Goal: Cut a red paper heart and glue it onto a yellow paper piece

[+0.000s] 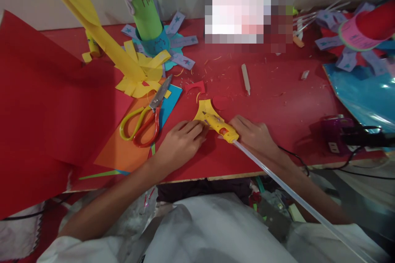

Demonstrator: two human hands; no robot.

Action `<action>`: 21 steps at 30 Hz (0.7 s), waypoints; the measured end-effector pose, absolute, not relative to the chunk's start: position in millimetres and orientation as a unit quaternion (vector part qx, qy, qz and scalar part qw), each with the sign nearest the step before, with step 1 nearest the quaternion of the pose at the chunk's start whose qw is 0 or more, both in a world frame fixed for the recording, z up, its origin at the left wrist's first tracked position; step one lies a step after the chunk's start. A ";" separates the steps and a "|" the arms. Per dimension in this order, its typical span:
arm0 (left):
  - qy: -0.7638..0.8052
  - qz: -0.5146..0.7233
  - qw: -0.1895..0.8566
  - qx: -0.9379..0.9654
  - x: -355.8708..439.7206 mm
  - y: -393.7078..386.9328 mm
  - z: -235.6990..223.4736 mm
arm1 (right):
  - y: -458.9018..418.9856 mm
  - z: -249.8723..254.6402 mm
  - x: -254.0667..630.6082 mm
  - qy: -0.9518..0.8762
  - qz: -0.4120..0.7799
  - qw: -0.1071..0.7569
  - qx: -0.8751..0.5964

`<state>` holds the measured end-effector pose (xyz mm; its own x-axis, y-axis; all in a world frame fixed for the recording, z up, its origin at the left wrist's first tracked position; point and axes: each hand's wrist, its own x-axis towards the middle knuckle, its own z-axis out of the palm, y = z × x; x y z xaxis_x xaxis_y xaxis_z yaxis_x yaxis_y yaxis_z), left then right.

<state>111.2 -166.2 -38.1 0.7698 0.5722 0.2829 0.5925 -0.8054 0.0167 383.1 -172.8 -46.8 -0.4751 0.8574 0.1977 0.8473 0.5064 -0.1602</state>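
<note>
My curled left hand point(184, 140) holds yellow paper point(205, 106) just ahead of it; my right hand point(253, 134) grips a glue gun point(219, 125). Seemingly mid-gluing, the next move calls for steady aim.

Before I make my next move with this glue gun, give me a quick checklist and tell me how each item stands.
1. Glue gun in the right hand: ok.
2. Glue stick in the gun's rear: ok.
3. Yellow paper under the nozzle, left hand at its edge: ok.
4. Left fingers well away from the nozzle: not ok, they look close to it.
5. Nozzle hot: cannot tell.
6. Scissors out of both hands: ok, lying to the left, partly over orange paper.
</note>
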 end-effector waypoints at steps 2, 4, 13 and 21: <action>-0.309 -0.136 0.040 -0.940 111.2 -167.2 -38.2 | -172.9 -45.3 380.9 -0.857 0.037 0.131 -0.498; -0.309 -0.128 0.041 -0.942 111.3 -167.7 -38.5 | -173.2 -43.2 381.8 -0.854 0.051 0.121 -0.504; -0.307 -0.132 0.042 -0.942 111.4 -167.0 -38.4 | -177.7 -36.8 397.0 -0.834 0.066 0.100 -0.538; -0.304 -0.130 0.047 -0.943 110.8 -167.5 -38.9 | -178.4 -33.4 389.0 -0.842 0.124 0.145 -0.505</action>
